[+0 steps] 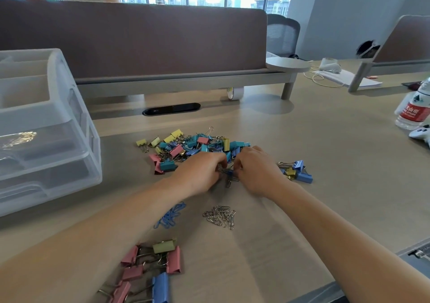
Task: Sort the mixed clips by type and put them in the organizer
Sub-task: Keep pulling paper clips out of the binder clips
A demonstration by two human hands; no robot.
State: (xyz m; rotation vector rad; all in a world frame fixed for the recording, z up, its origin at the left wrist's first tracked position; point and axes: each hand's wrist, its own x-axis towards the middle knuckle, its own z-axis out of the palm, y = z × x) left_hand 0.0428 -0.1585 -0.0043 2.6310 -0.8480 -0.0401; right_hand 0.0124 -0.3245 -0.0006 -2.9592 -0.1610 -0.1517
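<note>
Hands: our left hand (200, 172) and right hand (258, 170) meet fingertip to fingertip, fingers curled, both pinching one tangle of clips (229, 176).
Tangle: silver wire handles and a blue piece, at the near edge of the mixed pile (193, 147); we cannot tell whether it is lifted.
Mixed pile: yellow, pink, teal and blue binder clips heaped mid-worktop, just beyond our knuckles.
Right group: a few blue and yellow binder clips (296, 171) beside our right wrist.
Near groups: blue paper clips (171, 214) and silver paper clips (221, 216) lie apart between our forearms; larger pink, yellow and blue binder clips (151, 270) lie closest to us.
Organizer: the translucent drawer organizer (69, 116) stands at the left, with gold clips (21, 138) showing through its upper drawer.
Worktop: the pale wood worktop (314, 140) also carries a water bottle (414, 109) at far right.
</note>
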